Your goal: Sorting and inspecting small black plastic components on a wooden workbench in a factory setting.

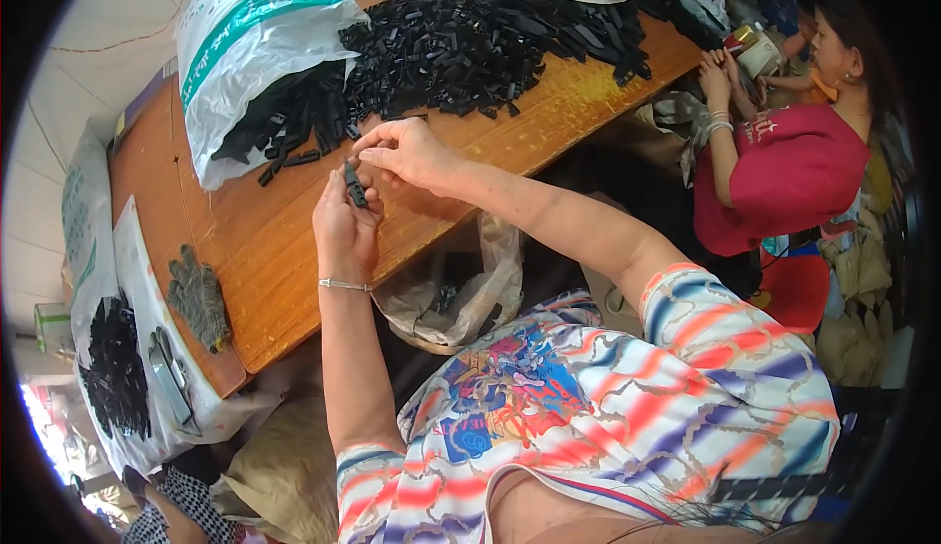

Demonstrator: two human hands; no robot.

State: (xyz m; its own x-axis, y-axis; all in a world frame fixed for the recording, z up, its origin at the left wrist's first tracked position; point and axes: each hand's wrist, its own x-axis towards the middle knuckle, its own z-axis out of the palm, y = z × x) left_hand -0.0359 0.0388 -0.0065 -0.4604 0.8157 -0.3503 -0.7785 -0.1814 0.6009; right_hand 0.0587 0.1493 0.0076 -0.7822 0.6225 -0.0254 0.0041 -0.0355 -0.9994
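My left hand grips a small black plastic part with slots in its face, held upright over the table's near edge. Close beside its upper end is my right hand, thumb and forefinger pinched together. Whatever those fingertips hold, if anything, is too small to make out. Beyond both hands lies a large heap of small black plastic pieces. Longer black pieces spill from the mouth of a white and green plastic sack to the left.
The wooden table carries a grey knitted glove at its left. Another black pile lies on white sheeting at far left. A plastic bag hangs open below the edge. At right sits a co-worker in a red shirt.
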